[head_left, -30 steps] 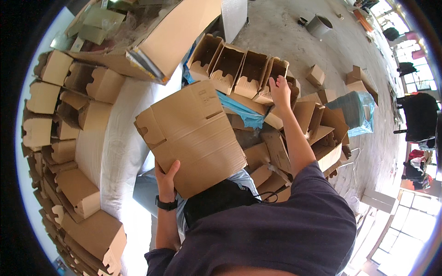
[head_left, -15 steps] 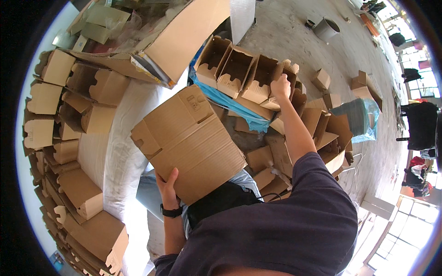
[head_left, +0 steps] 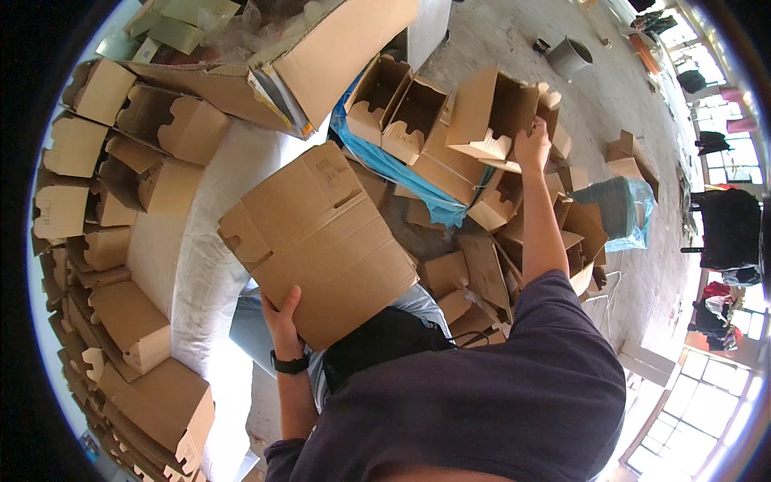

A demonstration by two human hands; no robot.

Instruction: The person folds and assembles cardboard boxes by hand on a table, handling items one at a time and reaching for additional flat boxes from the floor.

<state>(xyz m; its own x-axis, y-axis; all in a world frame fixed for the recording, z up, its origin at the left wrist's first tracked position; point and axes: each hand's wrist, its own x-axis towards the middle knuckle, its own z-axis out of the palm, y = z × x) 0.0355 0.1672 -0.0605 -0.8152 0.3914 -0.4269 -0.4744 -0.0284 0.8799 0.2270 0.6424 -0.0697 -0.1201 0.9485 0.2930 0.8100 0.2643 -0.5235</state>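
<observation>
My left hand [head_left: 283, 323], with a dark watch on its wrist, grips the near edge of a folded cardboard box [head_left: 325, 241]. Its thumb lies on top, and the fingers are hidden beneath. The cardboard slants over my lap. Farther off to the right, my right hand [head_left: 532, 146] is closed on the right-hand wall of an open cardboard bin box [head_left: 472, 111]. This box is tilted, clear of two similar open bin boxes [head_left: 401, 143] standing in a row to its left. Under that row is a cardboard base edged with blue plastic film [head_left: 385, 173].
Stacked bin boxes [head_left: 132, 321] line the left side along a white-covered surface [head_left: 213, 193]. A large carton [head_left: 341, 60] stands at the far left. More boxes [head_left: 582, 229] lie in a heap to the right, near a blue-wrapped roll [head_left: 618, 210]. A grey bucket [head_left: 569, 56] stands on the floor.
My right hand has moved to the right, pulling a bin box out of the row. The folded cardboard in my left hand has shifted slightly left.
</observation>
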